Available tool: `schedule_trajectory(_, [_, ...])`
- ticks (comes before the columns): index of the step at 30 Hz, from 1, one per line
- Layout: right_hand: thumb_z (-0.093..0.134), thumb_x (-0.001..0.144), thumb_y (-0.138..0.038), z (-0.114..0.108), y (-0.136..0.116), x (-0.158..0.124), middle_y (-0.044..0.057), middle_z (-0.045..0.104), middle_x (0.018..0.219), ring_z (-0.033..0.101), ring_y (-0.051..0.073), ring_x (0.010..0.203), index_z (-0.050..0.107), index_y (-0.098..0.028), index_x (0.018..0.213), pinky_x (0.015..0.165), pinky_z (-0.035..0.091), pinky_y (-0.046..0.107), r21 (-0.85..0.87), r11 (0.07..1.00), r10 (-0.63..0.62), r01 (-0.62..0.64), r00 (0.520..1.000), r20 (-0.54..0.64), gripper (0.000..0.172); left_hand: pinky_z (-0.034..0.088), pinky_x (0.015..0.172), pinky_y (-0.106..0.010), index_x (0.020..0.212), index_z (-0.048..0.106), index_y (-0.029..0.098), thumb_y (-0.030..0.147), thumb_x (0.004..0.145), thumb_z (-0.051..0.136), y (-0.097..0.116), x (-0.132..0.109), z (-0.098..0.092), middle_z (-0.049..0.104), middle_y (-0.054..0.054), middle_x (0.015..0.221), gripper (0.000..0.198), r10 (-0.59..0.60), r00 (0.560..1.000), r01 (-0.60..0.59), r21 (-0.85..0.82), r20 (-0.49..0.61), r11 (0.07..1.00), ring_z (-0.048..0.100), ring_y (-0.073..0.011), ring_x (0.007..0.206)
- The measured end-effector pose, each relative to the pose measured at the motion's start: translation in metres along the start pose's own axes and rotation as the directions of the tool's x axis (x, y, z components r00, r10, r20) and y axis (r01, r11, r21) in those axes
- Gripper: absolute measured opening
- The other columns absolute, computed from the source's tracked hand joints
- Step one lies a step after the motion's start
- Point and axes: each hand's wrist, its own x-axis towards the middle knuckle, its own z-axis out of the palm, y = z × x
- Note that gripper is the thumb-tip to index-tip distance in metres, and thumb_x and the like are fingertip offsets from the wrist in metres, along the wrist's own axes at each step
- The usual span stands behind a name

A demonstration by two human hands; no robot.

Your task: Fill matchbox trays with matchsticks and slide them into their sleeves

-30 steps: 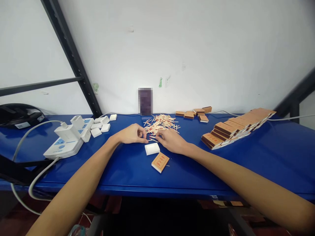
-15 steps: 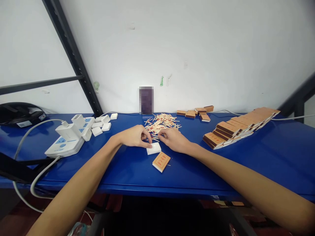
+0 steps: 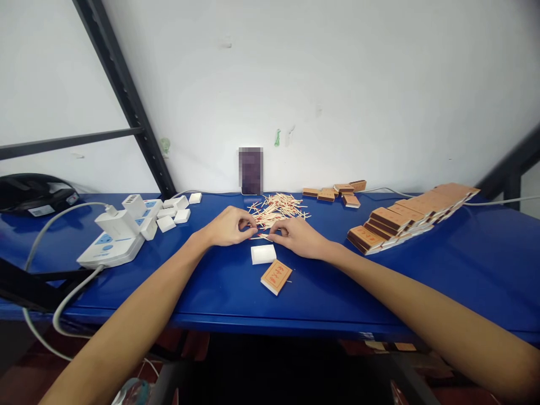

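My left hand (image 3: 233, 226) is curled, thumb and forefinger together at the left end of a few matches (image 3: 264, 236). Opposite it, my right hand (image 3: 296, 237) pinches at the right end of the same matches, which lie crosswise between the fingertips. Right behind the fingers spreads a loose pile of red-tipped matches (image 3: 280, 209). In front of the hands rests a white matchbox tray (image 3: 263, 256), apart from both. An orange-brown matchbox (image 3: 277, 275) with red lettering sits tilted at the tray's near right corner. A single match pokes out beside it.
Stacked matchboxes (image 3: 405, 217) stand at the right, with several more (image 3: 333, 192) by the wall. White trays or small blocks (image 3: 172, 212) lie left, near a power strip (image 3: 112, 251) with chargers and cables. A blurred dark phone-like panel (image 3: 252, 171) leans on the wall.
My left hand has moved up off the white tray to the matches, uncovering the tray. My right hand has shifted slightly nearer, and a few matches now show between the fingertips.
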Motion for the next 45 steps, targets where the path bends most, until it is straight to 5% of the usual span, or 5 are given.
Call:
schedule_trajectory(13, [0.062, 0.082, -0.025, -0.004, -0.001, 0.002, -0.002, 0.054, 0.054, 0.043, 0.01, 0.052, 0.073, -0.016, 0.08, 0.055, 0.03, 0.024, -0.002, 0.998, 0.067, -0.067, 0.998, 0.021, 0.014, 0.029, 0.05, -0.022, 0.075, 0.069, 0.014, 0.035, 0.076, 0.063, -0.009, 0.0, -0.008, 0.049, 0.003, 0.055, 0.022, -0.114, 0.955, 0.156, -0.135, 0.275, 0.978, 0.04, -0.0083, 0.05])
schedule_trajectory(20, [0.061, 0.081, -0.023, -0.005, 0.0, 0.001, -0.004, 0.05, 0.053, 0.041, 0.009, 0.051, 0.074, -0.016, 0.083, 0.055, 0.03, 0.024, 0.079, 0.996, 0.03, -0.036, 0.996, 0.081, 0.015, 0.032, 0.054, -0.023, 0.077, 0.071, 0.015, 0.031, 0.076, 0.06, -0.014, 0.0, -0.008, 0.056, 0.001, 0.06, 0.019, -0.162, 0.972, 0.16, 0.027, 0.172, 0.987, 0.045, -0.0097, 0.054])
schedule_trajectory(27, [0.064, 0.08, -0.023, 0.002, -0.001, 0.001, -0.005, 0.052, 0.056, 0.043, 0.009, 0.053, 0.073, -0.017, 0.087, 0.057, 0.03, 0.023, 0.092, 0.996, 0.021, -0.023, 0.999, 0.025, 0.013, 0.031, 0.054, -0.021, 0.078, 0.071, 0.012, 0.03, 0.081, 0.054, 0.004, 0.009, 0.009, 0.063, -0.001, 0.066, 0.025, -0.092, 0.984, 0.107, -0.093, 0.154, 0.99, 0.046, -0.0095, 0.057])
schedule_trajectory(40, [0.058, 0.085, -0.029, -0.004, -0.006, -0.005, 0.0, 0.056, 0.077, 0.046, 0.011, 0.065, 0.062, -0.017, 0.082, 0.062, 0.033, 0.023, 0.151, 0.977, -0.142, 0.15, 0.988, -0.066, 0.013, 0.029, 0.051, -0.02, 0.079, 0.068, 0.013, 0.024, 0.081, 0.051, 0.005, 0.006, 0.006, 0.055, 0.002, 0.06, 0.021, -0.055, 0.975, 0.095, -0.179, 0.216, 0.979, 0.039, -0.008, 0.053])
schedule_trajectory(45, [0.051, 0.09, -0.031, -0.005, -0.016, -0.01, -0.003, 0.05, 0.064, 0.041, 0.011, 0.058, 0.065, -0.019, 0.091, 0.059, 0.031, 0.023, 0.157, 0.964, -0.227, 0.215, 0.972, 0.063, 0.018, 0.03, 0.051, -0.019, 0.086, 0.069, 0.013, 0.022, 0.079, 0.051, 0.003, 0.006, 0.007, 0.055, 0.002, 0.061, 0.021, -0.024, 0.969, 0.08, -0.222, 0.245, 0.972, 0.041, -0.0084, 0.054])
